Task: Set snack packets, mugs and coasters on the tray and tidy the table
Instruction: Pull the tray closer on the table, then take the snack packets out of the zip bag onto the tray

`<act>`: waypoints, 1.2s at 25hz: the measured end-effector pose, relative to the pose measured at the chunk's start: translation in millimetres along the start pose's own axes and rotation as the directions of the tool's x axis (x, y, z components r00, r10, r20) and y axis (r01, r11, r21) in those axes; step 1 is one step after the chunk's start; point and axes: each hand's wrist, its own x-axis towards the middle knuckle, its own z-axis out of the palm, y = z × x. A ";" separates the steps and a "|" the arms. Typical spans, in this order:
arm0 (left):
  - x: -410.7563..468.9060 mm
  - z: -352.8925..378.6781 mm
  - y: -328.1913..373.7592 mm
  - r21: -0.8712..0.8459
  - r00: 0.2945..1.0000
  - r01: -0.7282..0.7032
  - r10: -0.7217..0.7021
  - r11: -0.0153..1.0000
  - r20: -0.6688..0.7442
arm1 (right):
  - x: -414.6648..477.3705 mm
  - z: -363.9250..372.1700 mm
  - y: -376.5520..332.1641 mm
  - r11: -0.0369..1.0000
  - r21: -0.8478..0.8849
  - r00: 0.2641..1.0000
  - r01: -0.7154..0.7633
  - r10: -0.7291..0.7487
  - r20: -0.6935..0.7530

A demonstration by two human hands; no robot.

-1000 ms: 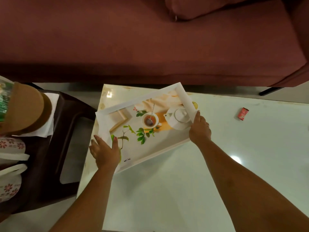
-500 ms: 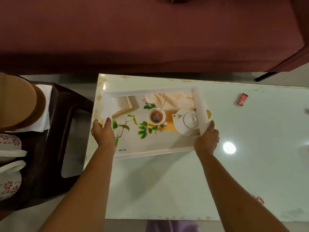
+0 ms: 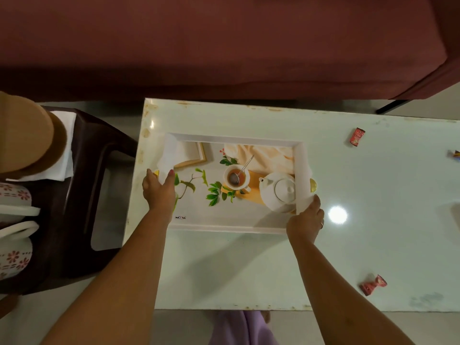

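both my hands grip the tray [image 3: 231, 226] ends, left hand [image 3: 159, 192], right hand [image 3: 305, 220]; next i fetch red snack packets [image 3: 357, 137].

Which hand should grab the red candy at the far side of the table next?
The right hand, probably. The red candy lies to the right of the tray, on that hand's side. The left hand grips the tray's opposite end and would have to cross it.

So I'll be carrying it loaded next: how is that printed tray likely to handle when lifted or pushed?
The tray looks rigid and flat, so probably no flex. Nothing lies on it, so likely light. The table is glossy, so it may slide easily. The left hand and right hand grip opposite ends, which suits level lifting.
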 end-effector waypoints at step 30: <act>19.4 -364.5 -6.8 -0.280 0.850 0.089 -0.220 0.956 -0.479 | -380.7 76.7 -279.9 0.546 0.546 0.397 0.635 -0.837 0.376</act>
